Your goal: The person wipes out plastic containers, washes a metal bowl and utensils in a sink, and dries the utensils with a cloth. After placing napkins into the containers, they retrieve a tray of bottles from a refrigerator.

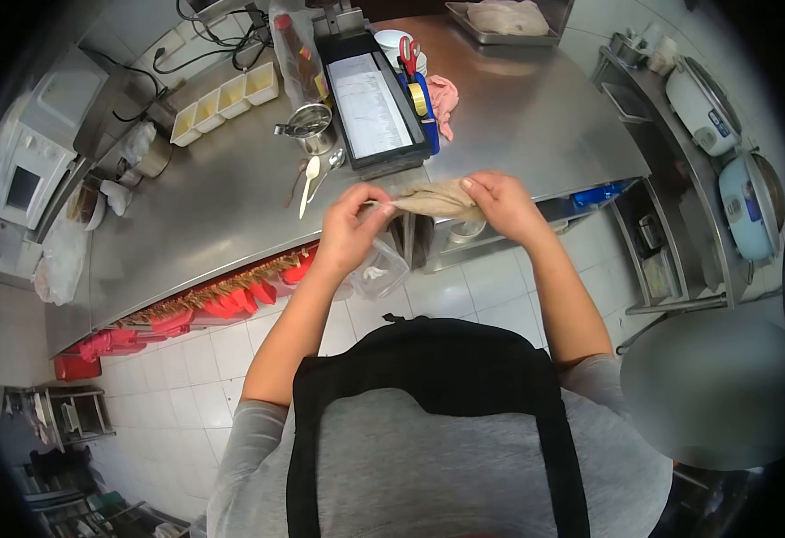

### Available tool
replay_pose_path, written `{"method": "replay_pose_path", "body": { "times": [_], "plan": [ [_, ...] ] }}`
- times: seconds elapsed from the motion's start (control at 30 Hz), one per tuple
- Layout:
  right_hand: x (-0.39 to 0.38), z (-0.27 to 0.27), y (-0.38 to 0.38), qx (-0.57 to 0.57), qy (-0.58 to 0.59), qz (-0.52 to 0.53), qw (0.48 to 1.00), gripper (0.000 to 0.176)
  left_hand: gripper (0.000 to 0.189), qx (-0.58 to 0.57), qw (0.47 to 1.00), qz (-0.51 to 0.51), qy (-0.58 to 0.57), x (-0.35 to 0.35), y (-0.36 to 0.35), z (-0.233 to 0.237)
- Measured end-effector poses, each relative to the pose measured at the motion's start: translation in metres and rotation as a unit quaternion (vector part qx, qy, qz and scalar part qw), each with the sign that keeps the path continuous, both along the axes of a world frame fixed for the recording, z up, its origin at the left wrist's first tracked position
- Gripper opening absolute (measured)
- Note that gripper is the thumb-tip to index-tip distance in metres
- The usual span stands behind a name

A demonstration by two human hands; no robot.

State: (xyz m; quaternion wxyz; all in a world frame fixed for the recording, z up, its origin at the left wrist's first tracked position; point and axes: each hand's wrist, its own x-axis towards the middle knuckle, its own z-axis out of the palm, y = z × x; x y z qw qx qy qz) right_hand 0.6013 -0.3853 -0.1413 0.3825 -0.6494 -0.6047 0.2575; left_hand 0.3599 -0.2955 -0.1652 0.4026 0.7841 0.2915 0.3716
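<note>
A crumpled beige cloth [437, 199] is stretched between my two hands in front of the counter's edge. My left hand [354, 224] pinches its narrow end between thumb and fingers. At the other end, my right hand [503, 204] grips the wider, folded part with the thumb on top. Below my left hand hangs a clear plastic bag [382, 272] with something white in it; what holds it up is not visible. A white plastic spoon [309, 184] and a metal spoon [328, 170] lie on the counter just beyond my left hand.
On the steel counter [222, 197] stand a black box with papers [370, 103], a metal pitcher [312, 127], red-handled scissors [409, 56], a pink cloth [444, 103] and pale yellow trays [231, 94]. Rice cookers [702, 108] sit on the right shelf. A blurred oval [715, 390] covers the lower right.
</note>
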Motion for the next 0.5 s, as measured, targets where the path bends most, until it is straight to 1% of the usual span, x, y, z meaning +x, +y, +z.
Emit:
{"method": "replay_pose_path", "body": {
  "times": [0.03, 0.07, 0.1, 0.13, 0.17, 0.2, 0.23, 0.3, 0.33, 0.37, 0.4, 0.43, 0.47, 0.5],
  "plan": [
    [-0.002, -0.009, -0.004, 0.041, -0.103, -0.011, 0.994, 0.024, 0.014, -0.038, 0.999, 0.01, -0.018, -0.006, -0.003, -0.005],
    [-0.007, -0.016, -0.009, 0.028, -0.119, -0.027, 0.992, 0.025, 0.013, -0.076, 0.996, 0.02, -0.035, -0.012, -0.007, -0.008],
    [-0.013, -0.024, -0.015, 0.014, -0.135, -0.043, 0.99, 0.027, 0.011, -0.077, 0.996, 0.02, 0.029, -0.017, -0.016, 0.0],
    [-0.02, -0.033, -0.021, 0.0, -0.15, -0.059, 0.987, 0.03, 0.012, -0.064, 0.997, 0.003, 0.051, -0.021, -0.026, 0.003],
    [-0.026, -0.043, -0.028, -0.023, -0.106, -0.078, 0.991, 0.027, 0.012, -0.05, 0.996, -0.015, 0.073, -0.025, -0.034, 0.005],
    [-0.036, -0.051, -0.032, 0.041, -0.02, -0.047, 0.998, 0.027, 0.012, -0.035, 0.994, -0.033, 0.095, -0.027, -0.041, 0.008],
    [-0.05, -0.055, -0.035, 0.104, 0.066, -0.015, 0.992, 0.028, 0.009, -0.018, 0.994, -0.066, 0.09, -0.027, -0.047, 0.012],
    [-0.08, -0.055, -0.05, 0.141, 0.155, 0.061, 0.976, 0.03, 0.009, 0.008, 0.989, -0.131, 0.074, -0.024, -0.057, 0.015],
    [-0.098, -0.046, -0.06, 0.118, 0.159, 0.103, 0.975, 0.032, 0.01, 0.023, 0.984, -0.165, 0.066, -0.022, -0.062, 0.017],
    [-0.099, -0.044, -0.067, 0.071, 0.115, 0.125, 0.983, 0.033, 0.012, 0.032, 0.982, -0.172, 0.078, -0.02, -0.067, 0.022],
    [-0.1, -0.042, -0.074, 0.027, 0.068, 0.15, 0.986, 0.034, 0.012, 0.024, 0.974, -0.187, 0.128, -0.021, -0.071, 0.03],
    [-0.088, -0.048, -0.079, -0.044, -0.026, 0.154, 0.987, 0.035, 0.013, 0.019, 0.963, -0.203, 0.178, -0.023, -0.072, 0.039],
    [-0.074, -0.057, -0.087, -0.116, -0.117, 0.155, 0.974, 0.036, 0.013, 0.016, 0.949, -0.218, 0.229, -0.024, -0.071, 0.044],
    [-0.058, -0.073, -0.096, -0.125, -0.14, 0.144, 0.972, 0.042, 0.014, 0.023, 0.917, -0.278, 0.284, -0.022, -0.064, 0.037]
  ]
}}
